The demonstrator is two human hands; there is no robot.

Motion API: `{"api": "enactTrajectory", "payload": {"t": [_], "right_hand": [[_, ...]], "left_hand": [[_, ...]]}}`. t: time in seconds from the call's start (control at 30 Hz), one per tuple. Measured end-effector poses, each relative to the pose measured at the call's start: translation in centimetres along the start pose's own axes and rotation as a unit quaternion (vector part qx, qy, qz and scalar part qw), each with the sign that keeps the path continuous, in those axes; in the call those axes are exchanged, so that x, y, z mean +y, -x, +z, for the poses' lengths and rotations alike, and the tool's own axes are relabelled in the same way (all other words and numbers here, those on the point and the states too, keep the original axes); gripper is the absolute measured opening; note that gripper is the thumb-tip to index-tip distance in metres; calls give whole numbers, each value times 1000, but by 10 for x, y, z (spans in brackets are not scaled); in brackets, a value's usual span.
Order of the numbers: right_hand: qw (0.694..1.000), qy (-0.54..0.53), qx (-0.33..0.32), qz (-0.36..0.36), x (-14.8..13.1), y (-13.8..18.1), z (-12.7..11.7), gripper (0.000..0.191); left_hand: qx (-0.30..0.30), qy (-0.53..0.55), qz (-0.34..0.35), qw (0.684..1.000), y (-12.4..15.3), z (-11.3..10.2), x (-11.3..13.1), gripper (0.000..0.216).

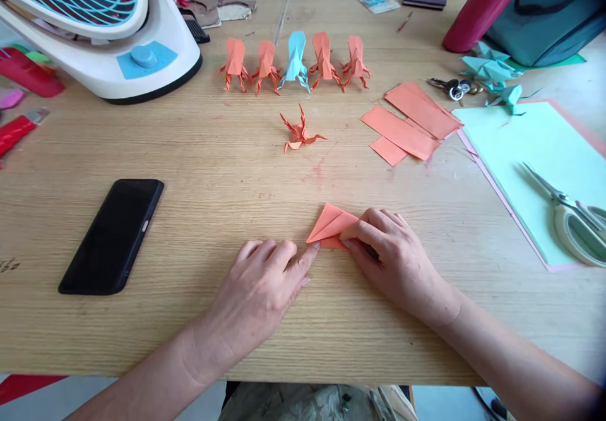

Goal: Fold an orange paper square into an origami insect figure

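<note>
A partly folded piece of orange paper (327, 222) lies on the table in front of me, its pointed end toward the left. My right hand (395, 260) pinches its right end between thumb and fingers. With the index fingertip, my left hand (265, 282) touches the lower edge near the point; its thumb is apart from the paper and the other fingers are bent. Beyond the hands sits a small orange folded figure (299, 136) with thin twisted legs. Several flat orange paper strips (402, 132) lie overlapping to its right.
Behind stand several orange folded figures (235, 58) and a blue one (296, 58). A black phone (112, 235) lies left, below a white fan (161, 36). At right are scissors (575, 209) on pale green sheets (534, 149), keys (457, 88) and a red bottle (483, 7).
</note>
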State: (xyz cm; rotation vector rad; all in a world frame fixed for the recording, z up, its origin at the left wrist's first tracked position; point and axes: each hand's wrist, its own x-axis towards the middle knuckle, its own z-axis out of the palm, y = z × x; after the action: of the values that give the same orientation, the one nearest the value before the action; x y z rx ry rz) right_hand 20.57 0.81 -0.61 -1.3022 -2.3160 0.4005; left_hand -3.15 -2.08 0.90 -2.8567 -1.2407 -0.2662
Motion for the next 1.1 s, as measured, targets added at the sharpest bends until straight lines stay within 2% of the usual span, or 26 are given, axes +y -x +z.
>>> {"api": "enactTrajectory", "payload": {"t": [0.23, 0.43, 0.5, 0.67, 0.77, 0.87, 1.1], "right_hand": [[1000, 0, 14, -3, 2, -1, 1, 16], [992, -122, 35, 17, 10, 7, -12, 14], [991, -126, 39, 18, 15, 8, -21, 13], [993, -87, -5, -84, 24, 5, -36, 21], [987, -99, -46, -121, 28, 1, -34, 26], [982, -98, -58, -154, 36, -2, -28, 28], [968, -66, -61, -234, 50, -2, -28, 34]], "left_hand": [[-10, -48, 7, 999, -9, 0, 14, 39], [-14, -47, 18, 999, -8, 3, 13, 44], [-8, -54, 29, 998, -7, 2, 10, 43], [19, -81, 83, 993, -11, -2, 2, 41], [28, -79, 108, 991, -15, -4, -2, 41], [43, -65, 117, 990, -17, -4, -6, 39], [-14, -11, 151, 988, -16, 3, -16, 46]]}}
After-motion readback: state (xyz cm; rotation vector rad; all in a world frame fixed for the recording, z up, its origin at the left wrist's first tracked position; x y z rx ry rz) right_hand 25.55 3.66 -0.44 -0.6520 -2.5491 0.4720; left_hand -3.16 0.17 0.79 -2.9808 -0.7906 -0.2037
